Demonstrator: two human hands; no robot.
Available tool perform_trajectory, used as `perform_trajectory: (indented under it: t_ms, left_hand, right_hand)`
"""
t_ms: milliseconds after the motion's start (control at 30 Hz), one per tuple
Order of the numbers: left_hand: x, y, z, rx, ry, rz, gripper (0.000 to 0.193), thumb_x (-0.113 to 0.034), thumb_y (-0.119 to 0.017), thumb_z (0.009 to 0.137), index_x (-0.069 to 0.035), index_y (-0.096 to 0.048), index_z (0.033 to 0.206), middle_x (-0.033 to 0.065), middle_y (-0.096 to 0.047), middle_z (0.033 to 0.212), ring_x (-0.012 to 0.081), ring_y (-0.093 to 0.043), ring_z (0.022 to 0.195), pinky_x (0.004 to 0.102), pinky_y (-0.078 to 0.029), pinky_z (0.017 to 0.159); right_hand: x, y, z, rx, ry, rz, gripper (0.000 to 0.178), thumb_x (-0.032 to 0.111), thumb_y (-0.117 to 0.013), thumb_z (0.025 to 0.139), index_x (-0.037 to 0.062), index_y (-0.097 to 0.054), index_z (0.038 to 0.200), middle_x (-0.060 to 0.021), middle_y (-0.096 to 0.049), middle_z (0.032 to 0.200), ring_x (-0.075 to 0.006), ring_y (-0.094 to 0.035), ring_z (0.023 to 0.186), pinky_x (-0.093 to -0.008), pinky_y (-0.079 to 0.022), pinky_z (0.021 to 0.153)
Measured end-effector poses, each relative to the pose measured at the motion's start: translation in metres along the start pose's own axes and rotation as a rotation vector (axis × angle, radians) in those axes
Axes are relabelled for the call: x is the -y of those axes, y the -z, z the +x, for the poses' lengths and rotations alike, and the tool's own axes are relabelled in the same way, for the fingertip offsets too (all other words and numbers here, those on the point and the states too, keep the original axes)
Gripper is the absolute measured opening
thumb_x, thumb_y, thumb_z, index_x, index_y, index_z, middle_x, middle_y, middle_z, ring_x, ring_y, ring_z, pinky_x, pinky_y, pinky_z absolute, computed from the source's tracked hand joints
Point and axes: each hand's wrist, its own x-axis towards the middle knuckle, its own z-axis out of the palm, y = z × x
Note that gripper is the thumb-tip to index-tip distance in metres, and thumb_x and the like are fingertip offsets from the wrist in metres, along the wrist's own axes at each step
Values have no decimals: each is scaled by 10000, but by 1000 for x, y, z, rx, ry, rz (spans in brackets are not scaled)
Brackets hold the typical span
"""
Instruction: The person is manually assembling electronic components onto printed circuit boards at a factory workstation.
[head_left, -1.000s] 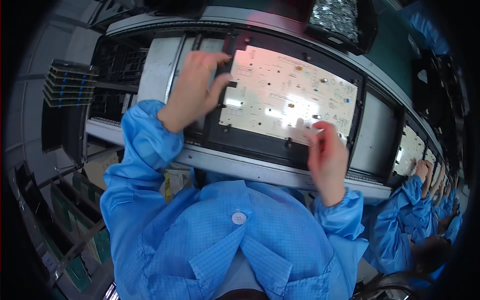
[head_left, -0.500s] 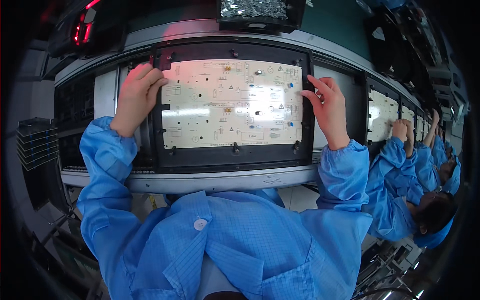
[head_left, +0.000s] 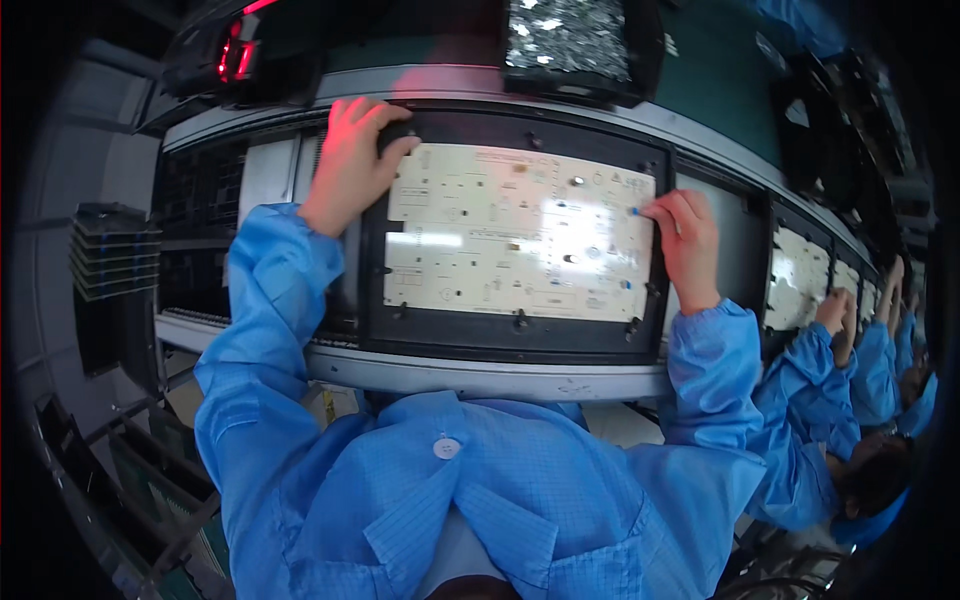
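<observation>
A pale printed circuit board [head_left: 470, 225], made of two like halves with small parts on it, lies in a black carrier frame [head_left: 510, 338]. My left hand [head_left: 355, 165] grips the frame's upper left corner, thumb and forefinger on either side of a dark clip beside the board. At the board's right edge, the thumb and fingers of my right hand [head_left: 688, 240] pinch a small blue component [head_left: 636, 211] on the upper half. A second blue component [head_left: 626, 285] sits on the lower half. Glare whitens the board's right side.
The carrier rests on a conveyor line with a metal front rail [head_left: 480, 376]. Behind it stands a black bin [head_left: 567, 45] of shiny small parts. A rack of stacked boards [head_left: 115, 255] is at left. To the right, co-workers in blue handle another board [head_left: 797, 278].
My left hand has moved up from the board's left edge to the frame's corner. My right hand, earlier apart at the right edge, now pinches the blue component. The whole view has shifted.
</observation>
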Motion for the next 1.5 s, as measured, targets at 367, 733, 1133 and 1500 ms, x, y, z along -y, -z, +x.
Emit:
perform_trajectory:
  t_ms: [367, 733, 1133, 1500]
  left_hand:
    - [13, 1, 7, 118, 21, -287, 136, 17, -643, 830, 14, -684, 959, 132, -653, 1005, 281, -626, 1001, 335, -487, 882]
    - [-68, -20, 39, 277, -202, -172, 269, -166, -607, 913, -5, -603, 1128, 207, -657, 970, 386, -641, 915, 443, -513, 799]
    - [-69, -65, 85, 565, -430, 436, 306, -254, -436, 1020, -2, -562, 902, 250, -632, 774, 425, -631, 724, 530, -484, 628]
    - [-141, -62, 100, -51, -207, 202, 169, -93, -557, 904, 45, -654, 908, 221, -682, 820, 394, -676, 793, 480, -546, 719]
  right_hand:
    - [-15, -13, 41, -79, 39, -33, 158, 80, -704, 839, 11, -707, 981, -114, -657, 942, -294, -634, 848, -343, -497, 699]
    - [2, -17, 28, 20, -445, -110, 278, 260, -765, 813, -16, -732, 823, -153, -678, 742, -309, -655, 656, -381, -498, 600]
    - [29, 15, -48, 84, -609, -14, 300, 281, -630, 926, -18, -648, 918, -225, -633, 866, -427, -619, 806, -498, -494, 729]
    - [55, -4, -60, 201, -538, 102, 322, 227, -560, 967, -37, -614, 1142, -269, -641, 885, -465, -615, 814, -504, -482, 717]
